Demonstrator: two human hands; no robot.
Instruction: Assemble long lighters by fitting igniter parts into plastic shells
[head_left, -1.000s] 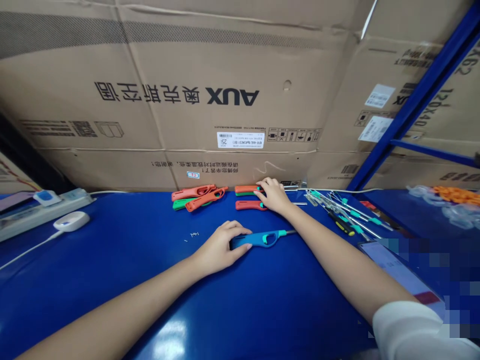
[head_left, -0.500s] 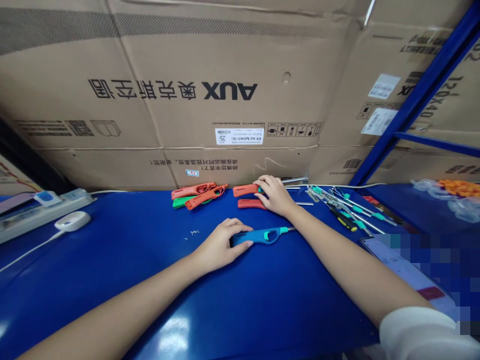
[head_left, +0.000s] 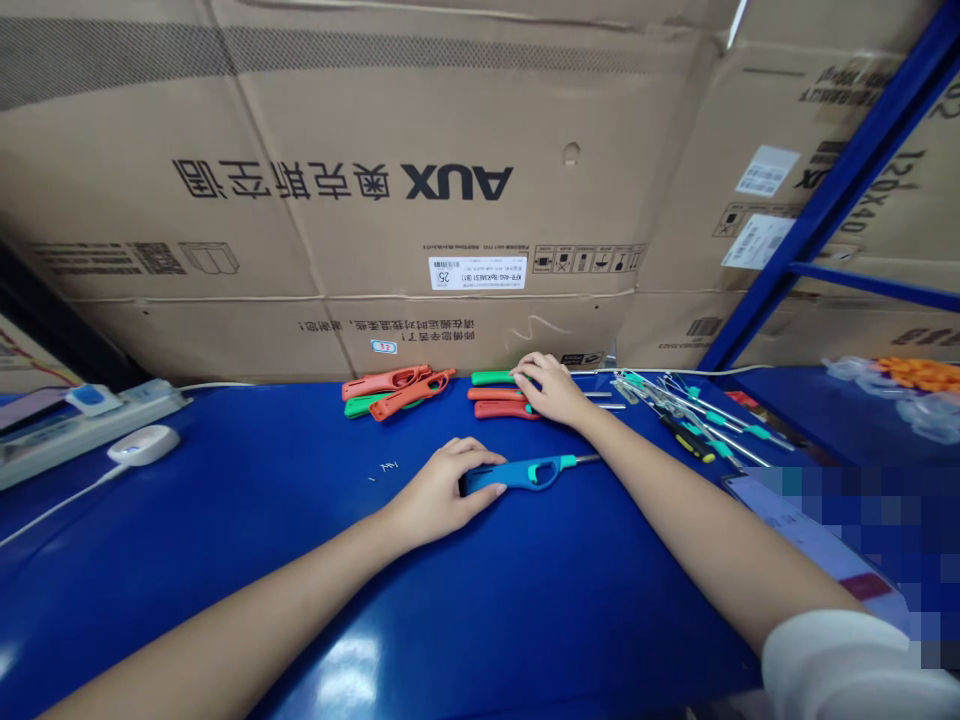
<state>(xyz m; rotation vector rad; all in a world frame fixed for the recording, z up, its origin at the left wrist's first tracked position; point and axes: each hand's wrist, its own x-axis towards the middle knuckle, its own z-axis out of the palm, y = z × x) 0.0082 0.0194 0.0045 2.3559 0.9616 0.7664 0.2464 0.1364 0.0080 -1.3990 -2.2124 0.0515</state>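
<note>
On the blue tabletop (head_left: 480, 620), the blue lighter (head_left: 525, 473) is gripped at its handle end by the left hand (head_left: 442, 495). Beyond the lighter, a green handle (head_left: 491, 378) and two red handles (head_left: 496, 395) are partly covered by the right hand (head_left: 553, 390). Tiny pale pieces (head_left: 388, 466) are scattered to its left; farther left, a white power strip (head_left: 150, 400) is seen. To its right, metal rods (head_left: 712, 408) are heaped beside a black-and-yellow tool (head_left: 688, 440).

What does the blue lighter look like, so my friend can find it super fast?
Start at the big cardboard wall behind the blue table. On the table, the left hand grips a long lighter. Its body is blue, while the other handles are red, orange or green.
</note>
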